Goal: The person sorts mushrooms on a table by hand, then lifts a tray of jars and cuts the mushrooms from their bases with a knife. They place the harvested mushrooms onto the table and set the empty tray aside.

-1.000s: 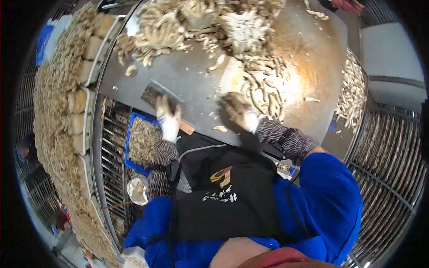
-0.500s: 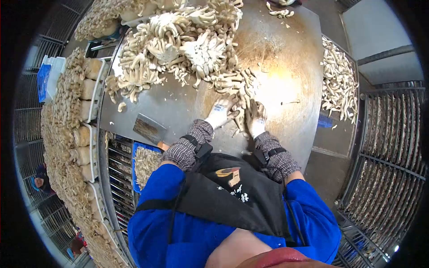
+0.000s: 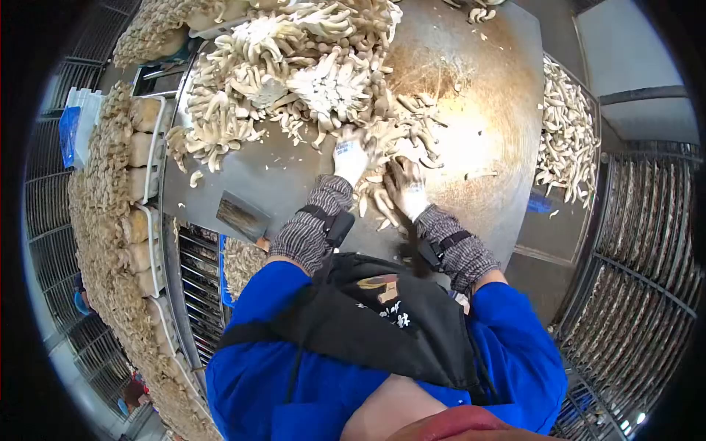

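Observation:
Both hands wear white gloves with dark-stained fingers. My left hand (image 3: 351, 157) is at the near edge of the mushroom heap, its fingers stretched out and somewhat blurred against the mushrooms. To its right, my right hand (image 3: 409, 189) lies low over the metal tabletop with fingers extended, touching loose mushrooms (image 3: 384, 203). More separated mushrooms (image 3: 412, 132) lie just beyond the two hands. Behind them rises a big heap of clustered mushrooms (image 3: 243, 92), with a pale cut cluster base (image 3: 329, 87) facing up. A cleaver (image 3: 243, 214) rests on the table left of my left forearm.
The metal table (image 3: 493, 88) has brown stains. Mushroom blocks (image 3: 140, 187) on white racks line the left side. A blue crate (image 3: 226, 275) of mushrooms stands below the table's near left. Loose mushrooms (image 3: 566, 132) fill a container at right, beside slatted racks (image 3: 640, 228).
My left hand has moved forward and slightly left into the heap's edge. My right hand has shifted a little left. Loose mushrooms near the hands have been spread, some farther right.

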### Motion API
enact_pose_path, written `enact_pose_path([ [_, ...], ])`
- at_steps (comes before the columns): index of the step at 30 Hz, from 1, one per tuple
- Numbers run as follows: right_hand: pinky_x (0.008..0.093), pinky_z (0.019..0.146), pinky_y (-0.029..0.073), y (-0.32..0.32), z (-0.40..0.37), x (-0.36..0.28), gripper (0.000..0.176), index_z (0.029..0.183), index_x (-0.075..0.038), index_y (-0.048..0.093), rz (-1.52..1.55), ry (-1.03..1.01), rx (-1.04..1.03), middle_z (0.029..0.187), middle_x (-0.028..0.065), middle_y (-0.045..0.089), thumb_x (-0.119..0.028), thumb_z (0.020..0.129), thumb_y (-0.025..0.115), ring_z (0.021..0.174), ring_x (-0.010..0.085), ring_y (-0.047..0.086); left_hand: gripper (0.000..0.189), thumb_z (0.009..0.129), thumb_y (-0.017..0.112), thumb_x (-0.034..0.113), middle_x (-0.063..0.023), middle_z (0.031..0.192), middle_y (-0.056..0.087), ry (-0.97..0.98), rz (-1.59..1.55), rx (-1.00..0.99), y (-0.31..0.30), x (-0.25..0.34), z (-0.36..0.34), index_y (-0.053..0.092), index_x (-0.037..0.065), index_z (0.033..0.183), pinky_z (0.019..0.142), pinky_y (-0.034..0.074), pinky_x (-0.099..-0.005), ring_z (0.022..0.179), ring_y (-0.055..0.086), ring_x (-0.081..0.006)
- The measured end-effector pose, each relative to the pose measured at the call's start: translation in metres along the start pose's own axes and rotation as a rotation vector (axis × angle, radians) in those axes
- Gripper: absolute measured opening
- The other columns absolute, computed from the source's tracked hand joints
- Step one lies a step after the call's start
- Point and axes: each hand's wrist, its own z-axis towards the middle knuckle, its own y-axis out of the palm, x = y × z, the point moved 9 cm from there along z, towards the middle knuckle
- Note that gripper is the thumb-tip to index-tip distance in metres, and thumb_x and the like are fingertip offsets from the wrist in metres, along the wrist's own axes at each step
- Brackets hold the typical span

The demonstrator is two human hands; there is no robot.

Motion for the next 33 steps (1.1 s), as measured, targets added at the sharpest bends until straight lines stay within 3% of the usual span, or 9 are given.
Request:
enact_pose_path([
  [9, 0.0474, 0.087, 0.051, -0.014, 0.057, -0.009, 0.049, 0.127, 0.001, 0.054, 0.39, -0.007, 0.052, 0.126, 0.0234, 0.053, -0.028, 0.09, 0.067, 0.104, 0.0397, 0.059, 0.03, 0.091, 0.068, 0.02, -0.0172, 0.107, 0.067, -0.257, -0.704, -0.011, -0.01, -0.036, -0.093, 0.067, -0.004, 0.11, 0.081, 0.053, -0.0338, 0.092, 0.066, -0.0243],
  [14, 0.0492, 0.089, 0.052, 0.036, 0.142, -0.052, 0.079, 0.146, 0.007, 0.035, -0.059, -0.026, 0.229, 0.143, 0.031, 0.044, -0.038, 0.089, 0.066, 0.104, 0.0409, 0.065, 0.037, 0.097, 0.065, 0.032, -0.0053, 0.085, 0.064, -0.443, -0.808, -0.02, -0.031, -0.06, -0.091, 0.065, -0.004, 0.105, 0.063, 0.049, -0.0251, 0.073, 0.057, -0.0101],
  [17, 0.0515, 0.086, 0.051, 0.067, 0.174, -0.047, 0.058, 0.128, 0.005, 0.055, 0.1, 0.18, -0.293, 0.109, 0.0285, 0.067, -0.034, 0.087, 0.065, 0.096, 0.0409, 0.067, 0.038, 0.096, 0.067, 0.031, -0.0033, 0.08, 0.062, -0.503, -0.775, -0.013, -0.04, -0.065, -0.089, 0.064, -0.006, 0.109, 0.059, 0.046, -0.0229, 0.068, 0.053, -0.0077],
  [21, 0.0485, 0.079, 0.054, 0.067, 0.17, -0.03, 0.044, 0.096, 0.001, 0.068, 0.377, 0.21, -0.14, 0.089, 0.0256, 0.07, -0.042, 0.085, 0.067, 0.089, 0.0408, 0.069, 0.041, 0.092, 0.073, 0.022, -0.0059, 0.086, 0.065, -0.366, -0.648, 0.012, -0.047, -0.069, -0.102, 0.062, -0.007, 0.119, 0.06, 0.045, -0.0205, 0.069, 0.056, -0.0067],
  [27, 0.0383, 0.095, 0.051, 0.035, 0.097, -0.034, 0.055, 0.126, 0.003, 0.058, 0.787, 0.004, -0.418, 0.118, 0.0213, 0.068, -0.041, 0.094, 0.066, 0.112, 0.0307, 0.064, 0.038, 0.092, 0.071, 0.017, 0.0002, 0.088, 0.064, -0.528, -0.881, -0.132, -0.04, -0.063, -0.131, 0.061, -0.005, 0.121, 0.059, 0.045, -0.0233, 0.069, 0.052, -0.0059],
  [29, 0.0364, 0.098, 0.051, -0.037, 0.043, -0.032, 0.056, 0.137, -0.001, 0.048, 0.912, 0.636, -0.465, 0.137, 0.0193, 0.057, -0.038, 0.097, 0.064, 0.119, 0.0285, 0.06, 0.032, 0.092, 0.068, 0.015, 0.0002, 0.085, 0.063, -0.555, -0.923, -0.04, -0.039, -0.066, -0.134, 0.062, -0.002, 0.119, 0.059, 0.045, -0.0241, 0.068, 0.051, -0.0065],
  [31, 0.0402, 0.099, 0.052, 0.013, 0.0, -0.01, 0.061, 0.145, -0.004, 0.036, 0.986, 0.091, -0.475, 0.15, 0.0204, 0.042, -0.034, 0.098, 0.062, 0.126, 0.0281, 0.055, 0.03, 0.092, 0.066, 0.013, -0.0001, 0.083, 0.062, -0.482, -0.957, 0.025, -0.049, -0.049, -0.132, 0.062, -0.001, 0.118, 0.059, 0.045, -0.0246, 0.068, 0.051, -0.0068],
  [32, 0.0412, 0.093, 0.057, -0.009, -0.035, -0.011, 0.055, 0.142, -0.001, 0.038, 1.268, 0.8, -0.508, 0.153, 0.0227, 0.034, -0.027, 0.1, 0.061, 0.123, 0.0275, 0.058, 0.028, 0.092, 0.064, 0.01, -0.0004, 0.082, 0.062, -0.409, -0.98, 0.087, -0.058, -0.039, -0.134, 0.062, 0.0, 0.118, 0.059, 0.045, -0.025, 0.068, 0.052, -0.007],
  [33, 0.0417, 0.086, 0.06, -0.015, -0.043, -0.021, 0.047, 0.136, 0.001, 0.046, 1.537, 0.755, -0.442, 0.145, 0.0212, 0.046, -0.024, 0.099, 0.062, 0.12, 0.0248, 0.06, 0.028, 0.092, 0.064, 0.01, -0.0004, 0.082, 0.062, -0.413, -0.981, 0.085, -0.058, -0.032, -0.141, 0.062, 0.0, 0.118, 0.059, 0.045, -0.025, 0.068, 0.052, -0.007],
])
